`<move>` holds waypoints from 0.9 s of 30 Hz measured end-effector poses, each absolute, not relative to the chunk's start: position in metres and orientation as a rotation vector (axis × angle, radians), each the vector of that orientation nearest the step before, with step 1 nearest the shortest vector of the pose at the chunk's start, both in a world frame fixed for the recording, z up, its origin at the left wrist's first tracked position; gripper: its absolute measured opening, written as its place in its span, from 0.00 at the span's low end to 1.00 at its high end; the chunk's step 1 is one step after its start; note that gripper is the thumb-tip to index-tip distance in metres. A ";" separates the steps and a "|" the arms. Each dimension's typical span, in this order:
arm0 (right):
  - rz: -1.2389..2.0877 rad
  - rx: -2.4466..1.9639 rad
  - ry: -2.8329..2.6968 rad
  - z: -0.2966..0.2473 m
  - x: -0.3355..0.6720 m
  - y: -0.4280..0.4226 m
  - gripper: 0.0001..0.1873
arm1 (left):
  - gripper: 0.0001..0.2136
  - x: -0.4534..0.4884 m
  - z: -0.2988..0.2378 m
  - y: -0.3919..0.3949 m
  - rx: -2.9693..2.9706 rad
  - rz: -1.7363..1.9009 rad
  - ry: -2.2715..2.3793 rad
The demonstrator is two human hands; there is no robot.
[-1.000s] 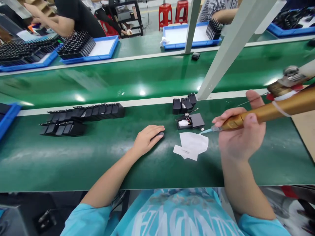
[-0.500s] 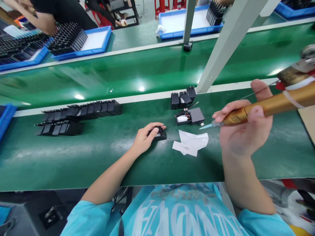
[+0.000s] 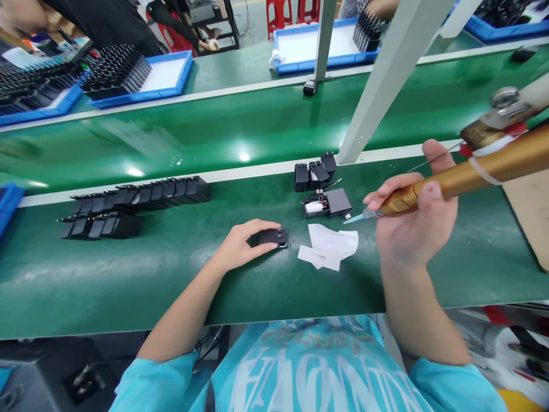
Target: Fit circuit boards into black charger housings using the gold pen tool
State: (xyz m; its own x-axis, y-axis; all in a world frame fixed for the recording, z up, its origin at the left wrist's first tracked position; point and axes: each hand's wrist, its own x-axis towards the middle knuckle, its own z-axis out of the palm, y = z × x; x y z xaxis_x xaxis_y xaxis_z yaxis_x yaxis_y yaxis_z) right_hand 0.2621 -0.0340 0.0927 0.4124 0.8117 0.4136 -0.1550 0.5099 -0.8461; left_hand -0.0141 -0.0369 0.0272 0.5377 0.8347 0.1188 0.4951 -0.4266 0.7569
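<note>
Thumb and fingers of my left hand [image 3: 240, 246] grip the two sides of a small black plug adapter [image 3: 271, 237] that lies on the green bench. In my right hand [image 3: 414, 229] is a gold glue dispenser [image 3: 467, 174], held like a thick pen. Its pale blue nozzle [image 3: 354, 218] points left, near an open black box [image 3: 316, 208] with wires and a white part inside. White paper pieces [image 3: 337, 243] lie between my hands. Behind the open box stand several black adapters [image 3: 316, 174].
Rows of black adapters [image 3: 171, 191] stand on the left of the bench [image 3: 180, 292]. A grey post [image 3: 381, 86] rises behind the open box. Brown cardboard [image 3: 527, 212] lies at the right. Across the green channel are blue trays [image 3: 171, 86] and a co-worker's dark sleeve [image 3: 107, 26].
My left thumb has come off the top of the black adapter to its near side, and the adapter's top now shows prongs. My right hand and the dispenser have shifted slightly left, as the view moved.
</note>
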 end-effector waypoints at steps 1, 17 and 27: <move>0.700 -0.845 -0.960 0.093 0.262 -0.035 0.15 | 0.14 -0.013 0.027 -0.035 2.054 0.651 1.043; 0.973 -0.662 -0.912 0.103 0.236 -0.040 0.17 | 0.21 -0.001 0.020 -0.049 2.310 0.323 1.306; 1.055 -0.588 -0.968 0.112 0.194 -0.046 0.22 | 0.17 0.016 0.039 -0.066 2.178 0.854 1.356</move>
State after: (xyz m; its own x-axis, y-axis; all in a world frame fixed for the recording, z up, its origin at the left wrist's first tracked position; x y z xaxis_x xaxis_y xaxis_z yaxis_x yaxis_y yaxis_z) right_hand 0.1943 -0.0462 0.1116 0.1641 0.9138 0.3717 -0.4494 0.4046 -0.7964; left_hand 0.0164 -0.0658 0.0388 0.3307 0.9035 0.2725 0.6356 -0.4267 0.6435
